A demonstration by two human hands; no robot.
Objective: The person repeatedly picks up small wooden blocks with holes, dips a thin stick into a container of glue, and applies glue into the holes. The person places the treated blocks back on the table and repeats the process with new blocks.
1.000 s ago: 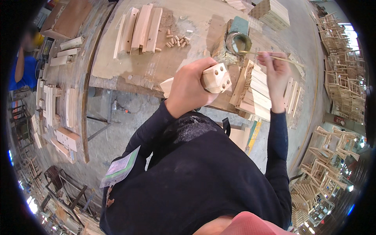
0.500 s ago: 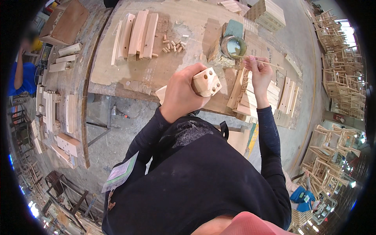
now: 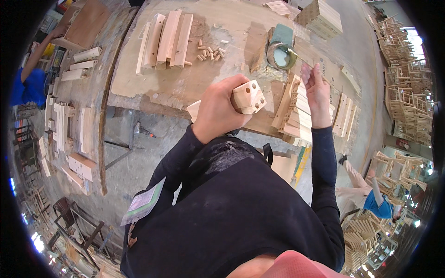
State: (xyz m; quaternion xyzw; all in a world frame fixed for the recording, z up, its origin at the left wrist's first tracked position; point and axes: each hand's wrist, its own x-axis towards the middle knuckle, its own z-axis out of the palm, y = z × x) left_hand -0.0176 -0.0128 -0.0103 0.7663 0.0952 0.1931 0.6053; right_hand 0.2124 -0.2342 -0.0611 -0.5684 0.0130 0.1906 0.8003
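Note:
My left hand (image 3: 220, 104) is wrapped round a bundle of pale wooden pieces (image 3: 249, 97). Their end faces carry drilled round holes and point to the right, and other ends poke out left of my fist. Over the right part of the bench, my right hand (image 3: 317, 95) is raised with its fingertips pinched together. A thin stick seems to be in them, though it is faint and blurred here. Just up and left of that hand stands a round cup (image 3: 292, 59) with whitish liquid inside. Drilled wooden bars (image 3: 296, 111) lie below the right hand.
Several wooden bars (image 3: 169, 39) and loose dowels (image 3: 214, 52) lie on the cardboard-covered bench (image 3: 143, 92). A stacked wooden block (image 3: 320, 18) stands at the far right. Another bench (image 3: 104, 139) with wooden parts is on the left. Two other people are nearby; chair frames (image 3: 408, 83) stand right.
My right hand has drawn slightly down and right, away from the cup, and the stick has turned out of clear view. My left hand keeps its grip. A person at right has moved.

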